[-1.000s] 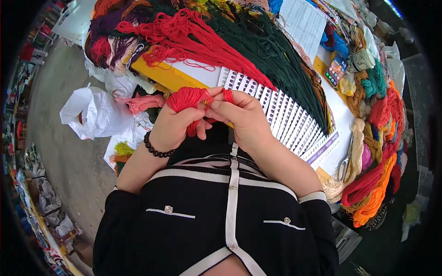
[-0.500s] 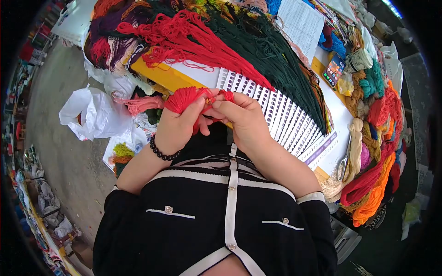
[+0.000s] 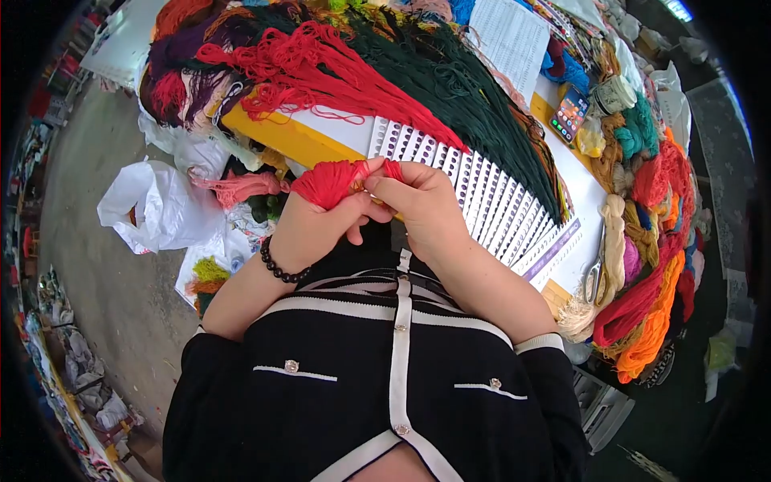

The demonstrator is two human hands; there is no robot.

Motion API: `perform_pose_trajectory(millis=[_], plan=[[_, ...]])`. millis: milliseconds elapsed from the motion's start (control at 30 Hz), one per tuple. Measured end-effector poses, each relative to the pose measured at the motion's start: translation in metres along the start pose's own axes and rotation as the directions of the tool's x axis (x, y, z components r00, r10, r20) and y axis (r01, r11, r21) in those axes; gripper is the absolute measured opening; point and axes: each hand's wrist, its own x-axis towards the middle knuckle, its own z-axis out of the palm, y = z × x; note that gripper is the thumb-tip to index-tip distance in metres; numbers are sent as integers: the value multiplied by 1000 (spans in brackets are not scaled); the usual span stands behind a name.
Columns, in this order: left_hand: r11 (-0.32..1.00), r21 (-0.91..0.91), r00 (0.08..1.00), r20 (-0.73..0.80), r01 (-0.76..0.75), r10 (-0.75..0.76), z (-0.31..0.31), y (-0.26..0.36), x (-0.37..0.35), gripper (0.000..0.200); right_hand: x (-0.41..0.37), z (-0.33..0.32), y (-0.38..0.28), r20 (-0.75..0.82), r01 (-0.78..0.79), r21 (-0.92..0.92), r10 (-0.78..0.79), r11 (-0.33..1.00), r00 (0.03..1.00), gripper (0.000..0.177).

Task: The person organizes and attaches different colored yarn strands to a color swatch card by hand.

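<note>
A bundle of red thread is gripped by my left hand, which wears a dark bead bracelet. Close beside it, my right hand pinches the red thread's end, where a small yellowish bit shows between the fingertips. Both hands are near the table's front edge, fingers almost touching. Beyond them lie loose red threads and long dark green threads, spread over white cards with rows of holes.
At the left sits a white plastic bag near pink yarn. On the right are a phone, scissors, a cream skein and orange yarn. A printed sheet lies at the back.
My left fingers have shifted and closed in around the red bundle near my right fingertips. The whole view has moved slightly, so the table things appear a little further left.
</note>
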Motion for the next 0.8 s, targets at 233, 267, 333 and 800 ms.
perform_pose_trajectory(millis=[233,267,333,800], plan=[[990,-109,996,7,-91,92,13,-9,6,27,-19,-2,6,31,30,249,-39,968,999,13],[984,-147,995,3,-101,102,15,-11,6,26,-25,-1,4,1,58,239,-60,969,998,13],[981,-168,993,46,-98,107,13,-13,4,25,-31,6,0,-115,57,282,-25,958,993,9],[506,-862,986,103,23,132,-188,-47,91,31,-198,-102,35,-239,15,-887,-488,461,839,19]])
